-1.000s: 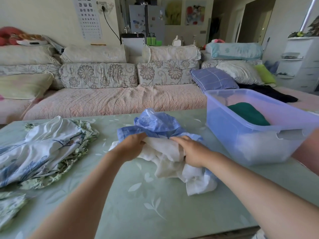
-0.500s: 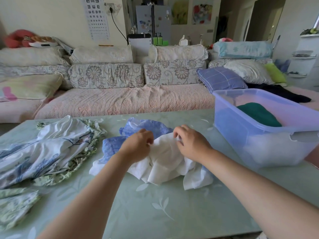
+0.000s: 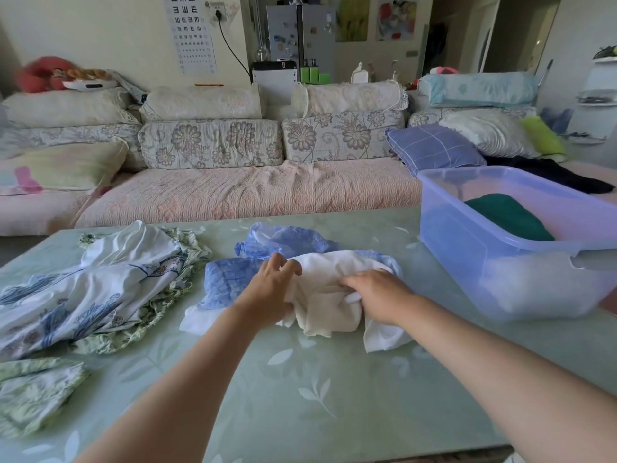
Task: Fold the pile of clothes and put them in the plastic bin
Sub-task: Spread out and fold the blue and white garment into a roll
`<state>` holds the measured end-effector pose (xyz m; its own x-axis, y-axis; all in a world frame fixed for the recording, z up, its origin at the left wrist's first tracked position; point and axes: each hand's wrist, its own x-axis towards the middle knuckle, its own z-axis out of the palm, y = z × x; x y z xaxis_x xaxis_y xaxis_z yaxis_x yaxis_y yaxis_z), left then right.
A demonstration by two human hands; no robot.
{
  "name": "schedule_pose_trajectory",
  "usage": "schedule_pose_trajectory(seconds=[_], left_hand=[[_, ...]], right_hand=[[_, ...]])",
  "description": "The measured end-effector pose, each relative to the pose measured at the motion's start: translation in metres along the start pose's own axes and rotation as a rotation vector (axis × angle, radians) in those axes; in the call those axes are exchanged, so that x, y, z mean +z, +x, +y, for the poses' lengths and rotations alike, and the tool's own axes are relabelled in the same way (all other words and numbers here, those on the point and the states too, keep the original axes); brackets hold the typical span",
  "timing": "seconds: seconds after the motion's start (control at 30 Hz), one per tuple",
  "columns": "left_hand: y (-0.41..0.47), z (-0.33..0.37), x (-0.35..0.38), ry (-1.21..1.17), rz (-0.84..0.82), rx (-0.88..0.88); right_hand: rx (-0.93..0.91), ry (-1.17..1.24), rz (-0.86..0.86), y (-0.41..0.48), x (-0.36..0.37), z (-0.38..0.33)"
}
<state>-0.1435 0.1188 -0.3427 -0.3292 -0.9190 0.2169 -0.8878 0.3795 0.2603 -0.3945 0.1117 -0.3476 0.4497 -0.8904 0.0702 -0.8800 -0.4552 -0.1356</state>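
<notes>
Head view: both bare forearms reach out over the pale green, leaf-patterned desk (image 3: 300,402) to a crumpled bundle at its centre. The bundle is a white garment (image 3: 325,282) lying on top of a blue garment (image 3: 227,279), which shows at the bundle's 9 and 12 o'clock sides.

The left hand (image 3: 267,292) is at the white garment's 9 o'clock edge, its fingers bent and pinching the fabric. The right hand (image 3: 380,295) is at the 3 o'clock side, its fingers curled into the white folds and gripping them. The two hands are close together, with a hump of white cloth between them.

At 2 o'clock on the desk stands the translucent plastic bin (image 3: 467,259), near the bundle but apart from it. A dark green garment (image 3: 507,215) lies inside.

At 9 o'clock lies the pile of clothes (image 3: 83,289), with a white piece printed in blue flowers on top and green-patterned fabric under it. At 8 o'clock, by the desk's near edge, is a green leaf-print piece (image 3: 30,392), lying flat.

Beyond the desk at 12 o'clock runs a sofa (image 3: 250,195) with floral cushions, and a purple checked pillow (image 3: 430,148) sits at 1 o'clock. An eye chart (image 3: 190,31) hangs on the wall at 11 o'clock.
</notes>
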Motion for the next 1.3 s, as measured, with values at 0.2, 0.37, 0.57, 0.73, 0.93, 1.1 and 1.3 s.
schedule_pose_trajectory(seconds=[0.2,0.37,0.57,0.73,0.93,1.1,1.3], left_hand=[[0.0,-0.01,-0.021,-0.169,0.067,-0.001],[-0.007,-0.012,-0.048,-0.099,0.275,-0.1],[-0.022,-0.025,-0.07,0.313,-0.398,-0.247],[-0.034,0.002,-0.049,0.076,-0.253,-0.065],[-0.049,0.006,-0.019,0.124,-0.363,-0.035],[-0.052,0.006,-0.046,-0.024,0.02,0.009],[-0.064,0.024,-0.079,-0.094,-0.53,-0.333]], right_hand=[[0.083,0.187,0.221,0.0,-0.02,-0.002],[0.113,0.314,0.327,-0.006,-0.038,-0.002],[0.184,0.741,0.125,-0.012,-0.056,-0.022],[0.101,0.457,-0.388,-0.019,-0.042,-0.045],[0.105,0.338,-0.628,-0.031,-0.041,-0.052],[0.315,0.391,-0.922,-0.04,-0.05,-0.054],[0.151,0.476,-0.225,-0.026,-0.043,-0.066]])
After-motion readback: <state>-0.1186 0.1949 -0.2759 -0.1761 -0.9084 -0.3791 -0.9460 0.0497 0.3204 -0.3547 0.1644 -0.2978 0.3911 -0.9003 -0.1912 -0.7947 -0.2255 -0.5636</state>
